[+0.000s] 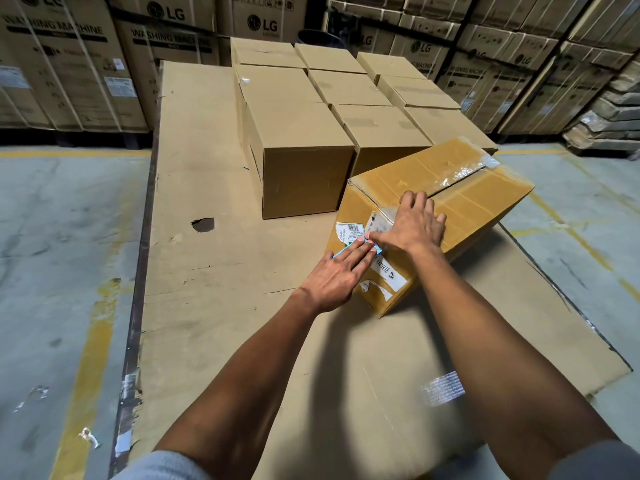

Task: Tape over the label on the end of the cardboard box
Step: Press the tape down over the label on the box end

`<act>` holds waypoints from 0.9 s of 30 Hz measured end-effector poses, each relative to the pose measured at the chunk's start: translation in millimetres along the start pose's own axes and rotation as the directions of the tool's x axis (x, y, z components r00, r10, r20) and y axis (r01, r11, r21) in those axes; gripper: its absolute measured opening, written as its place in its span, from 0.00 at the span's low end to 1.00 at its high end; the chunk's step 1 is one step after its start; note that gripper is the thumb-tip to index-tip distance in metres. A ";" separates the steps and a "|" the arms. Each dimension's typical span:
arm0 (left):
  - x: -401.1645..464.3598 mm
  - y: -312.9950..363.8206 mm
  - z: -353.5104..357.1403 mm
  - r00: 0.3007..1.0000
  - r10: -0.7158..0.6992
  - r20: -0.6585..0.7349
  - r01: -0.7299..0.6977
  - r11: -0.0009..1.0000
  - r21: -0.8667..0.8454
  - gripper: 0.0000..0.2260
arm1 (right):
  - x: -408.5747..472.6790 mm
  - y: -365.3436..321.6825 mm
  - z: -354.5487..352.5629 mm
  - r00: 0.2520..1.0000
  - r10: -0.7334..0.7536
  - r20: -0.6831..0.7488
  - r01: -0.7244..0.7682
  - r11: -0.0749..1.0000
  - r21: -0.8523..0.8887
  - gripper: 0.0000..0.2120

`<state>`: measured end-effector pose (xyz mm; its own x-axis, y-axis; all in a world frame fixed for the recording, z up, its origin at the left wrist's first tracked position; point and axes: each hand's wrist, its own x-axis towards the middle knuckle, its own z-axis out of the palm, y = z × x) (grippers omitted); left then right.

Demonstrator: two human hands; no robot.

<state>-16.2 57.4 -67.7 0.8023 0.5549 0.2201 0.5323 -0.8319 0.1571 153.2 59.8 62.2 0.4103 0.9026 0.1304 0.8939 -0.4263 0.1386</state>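
A worn cardboard box (460, 188) sits skewed on a flat cardboard sheet, its near end turned toward me. That end carries white labels (350, 229) and a long white label (388, 271) with black print. My left hand (337, 277) lies flat on the end face, fingers pressing a light blue object (341, 252), which is mostly hidden under them. My right hand (414, 225) rests spread over the box's top edge, thumb down on the end face beside the left fingertips. Clear tape (464, 174) glints along the top seam.
Plain closed cartons (301, 140) stand in rows just behind the box. The flat cardboard sheet (207, 271) has a hole (203, 224) at mid left. Concrete floor with yellow lines lies on both sides. Stacked LG washing machine cartons (69, 64) wall off the back.
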 end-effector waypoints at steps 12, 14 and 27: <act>7.1 -2.9 14.5 1.000 0.005 -0.019 -0.006 0.999 -0.050 0.35 | 15.6 -9.5 -0.4 0.996 0.027 0.080 -0.022 0.997 -0.072 0.60; 8.8 -3.7 16.3 1.000 0.002 -0.023 -0.004 0.998 -0.063 0.36 | 16.5 -11.4 0.2 0.996 0.032 0.083 -0.025 0.997 -0.079 0.60; 11.8 -10.4 6.6 0.998 0.040 0.041 -0.041 0.999 0.019 0.33 | 11.2 -8.8 -6.3 0.995 -0.030 0.099 0.041 0.993 -0.108 0.58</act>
<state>-10.5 72.6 -73.1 0.8334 0.5201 0.1869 0.5039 -0.8540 0.1293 148.8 73.3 68.6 0.3987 0.9166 0.0281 0.8852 -0.3927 0.2493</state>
